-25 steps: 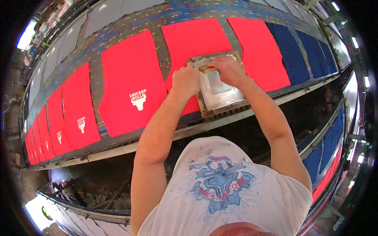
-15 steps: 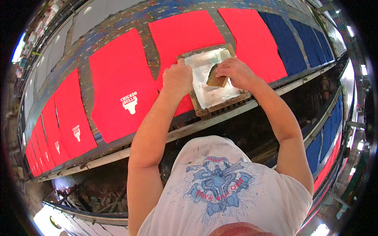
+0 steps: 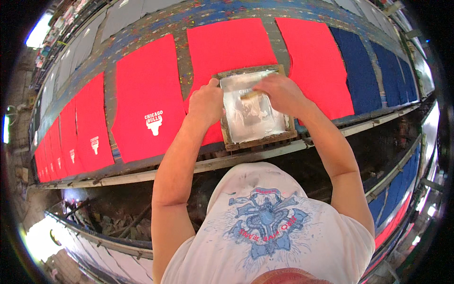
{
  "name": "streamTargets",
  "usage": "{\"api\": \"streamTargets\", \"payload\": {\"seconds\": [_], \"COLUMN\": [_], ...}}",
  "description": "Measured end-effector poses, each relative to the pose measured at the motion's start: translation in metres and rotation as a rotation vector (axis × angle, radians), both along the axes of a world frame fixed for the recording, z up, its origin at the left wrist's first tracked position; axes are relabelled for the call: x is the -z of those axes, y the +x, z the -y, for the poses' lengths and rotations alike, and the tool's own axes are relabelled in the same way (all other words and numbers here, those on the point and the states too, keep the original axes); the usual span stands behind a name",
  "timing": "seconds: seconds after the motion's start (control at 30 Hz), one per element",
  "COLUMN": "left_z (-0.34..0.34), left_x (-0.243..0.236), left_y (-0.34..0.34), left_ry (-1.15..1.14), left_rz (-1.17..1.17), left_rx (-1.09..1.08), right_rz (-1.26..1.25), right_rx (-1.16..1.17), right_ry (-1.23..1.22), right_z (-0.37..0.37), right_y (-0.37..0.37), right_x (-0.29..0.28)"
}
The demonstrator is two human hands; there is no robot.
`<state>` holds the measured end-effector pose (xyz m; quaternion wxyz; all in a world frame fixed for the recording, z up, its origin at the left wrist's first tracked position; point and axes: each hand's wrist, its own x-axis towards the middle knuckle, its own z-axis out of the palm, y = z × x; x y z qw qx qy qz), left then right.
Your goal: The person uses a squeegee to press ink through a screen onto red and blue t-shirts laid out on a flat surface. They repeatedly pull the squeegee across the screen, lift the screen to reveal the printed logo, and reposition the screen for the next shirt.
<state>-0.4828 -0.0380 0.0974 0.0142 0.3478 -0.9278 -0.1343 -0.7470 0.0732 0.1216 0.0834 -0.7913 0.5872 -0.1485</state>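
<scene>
A wooden-framed printing screen (image 3: 260, 141) lies on the near part of a red fabric piece (image 3: 229, 45). White ink is smeared over its pale mesh (image 3: 272, 124), where part of a design shows. My left hand (image 3: 206, 103) is closed around the frame's left side near the far corner. In my right hand (image 3: 286, 94) is a small squeegee (image 3: 251, 96), its blade against the mesh in the far half of the screen. My fingers partly cover the squeegee's far side. Left of the screen, another red piece (image 3: 146, 90) bears a white bull's-head print (image 3: 153, 124) with lettering.
More printed red pieces (image 3: 90, 123) line the long table to the left. To the right lie a plain red piece (image 3: 321, 71) and dark blue pieces (image 3: 357, 68). A metal rail (image 3: 217, 164) runs along the table's near edge. Grey pieces (image 3: 125, 19) lie at the far side.
My right hand and the squeegee have moved toward the far side of the screen, and the squeegee is turned differently. My left hand stays on the frame. The whole view has tilted slightly.
</scene>
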Motion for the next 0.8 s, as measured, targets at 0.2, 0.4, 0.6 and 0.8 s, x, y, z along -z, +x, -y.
{"api": "streamTargets", "payload": {"seconds": [0.2,0.4,0.6,0.8], "left_z": [-0.007,-0.011,-0.015,-0.017], "left_x": [-0.002,0.001,0.002,-0.001], "left_y": [-0.002,-0.002,-0.004,-0.006], "left_ry": [0.041,0.168,0.138,0.159], "left_rz": [-0.036,-0.073,-0.069,-0.043], "left_rx": [-0.09,-0.218,-0.226,-0.244], "right_rz": [-0.007,0.046,0.166,0.087], "right_rx": [-0.126,-0.274,-0.356,-0.043], "right_ry": [-0.035,-0.094,0.021,-0.205], "right_z": [-0.005,-0.073,-0.04,0.015], "right_y": [-0.008,0.002,-0.031,-0.023], "right_x": [0.025,0.024,0.015,0.03]}}
